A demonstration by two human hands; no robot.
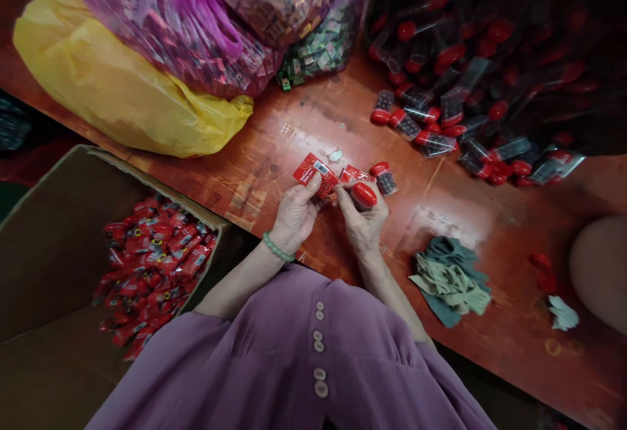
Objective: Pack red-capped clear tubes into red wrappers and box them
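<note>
My left hand (294, 215), with a green bead bracelet at the wrist, pinches a red printed packet (313, 174) that shows a barcode. Close beside it, my right hand (364, 221) is closed round a container with a red cap (364, 195); its body is hidden in the palm. The right fingertips meet the packet's right edge. Behind the right hand another red packet (354, 174) lies on the table, partly covered. Just right of that rests a clear container (386, 181) with dark contents and a red cap.
An open cardboard box (218, 247) at the left holds many red packets. Yellow (122, 90) and purple (171, 18) bags lie at the back left. Many red-capped containers (435, 142) are heaped at the back right. Crumpled cloths (453, 280) lie on the table (304, 113).
</note>
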